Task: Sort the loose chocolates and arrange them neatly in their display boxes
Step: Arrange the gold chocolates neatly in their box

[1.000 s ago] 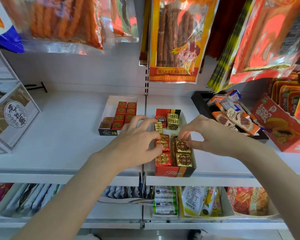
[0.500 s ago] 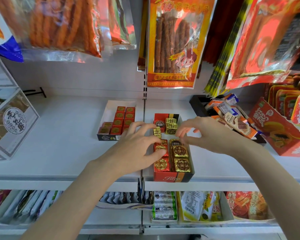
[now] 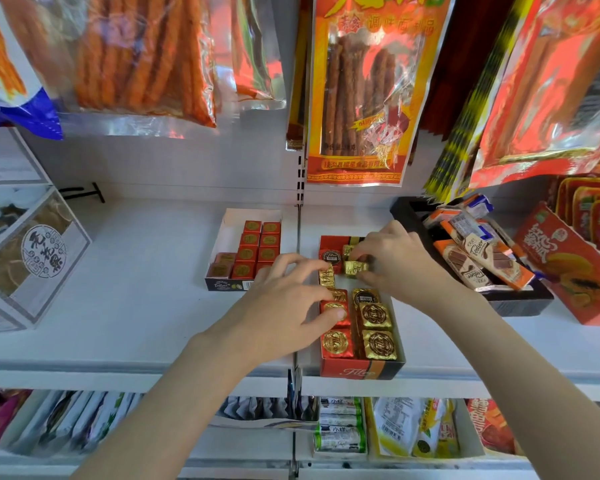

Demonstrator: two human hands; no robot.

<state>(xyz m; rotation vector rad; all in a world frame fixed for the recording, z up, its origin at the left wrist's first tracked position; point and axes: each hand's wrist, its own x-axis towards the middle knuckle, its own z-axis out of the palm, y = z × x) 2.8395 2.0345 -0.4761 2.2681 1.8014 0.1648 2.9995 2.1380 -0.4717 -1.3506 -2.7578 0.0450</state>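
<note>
A: What's in the red display box (image 3: 359, 370) on the white shelf (image 3: 136, 306)?

B: Foil-wrapped chocolates in two columns running away from the shelf edge. The left column is red foil; the nearest red chocolate (image 3: 336, 344) lies flat, gold seal up. The right column is gold; the gold chocolate (image 3: 379, 345) at the front also lies seal up, with another just behind it. The box's long axis points from the shelf edge toward the back wall.

A: And the hands?

B: The left hand (image 3: 284, 306) lies over the left column, fingers loosely spread, thumb tip pressing on a red piece in the middle of the row. One gold piece (image 3: 326, 276) stands tilted on edge just beyond its fingertips. The right hand (image 3: 395, 265) reaches to the far end of the box, fingers curled and pinching a gold-wrapped chocolate (image 3: 355, 266) that lies crosswise to the box.

A: Other containers?

B: To the left, well apart, a white-lined box (image 3: 229, 230) holds red-orange squares (image 3: 257, 252) in neat rows on its right side. To the right, a black tray (image 3: 520, 299) carries orange and white bars (image 3: 478, 261) heaped at mixed angles.
</note>
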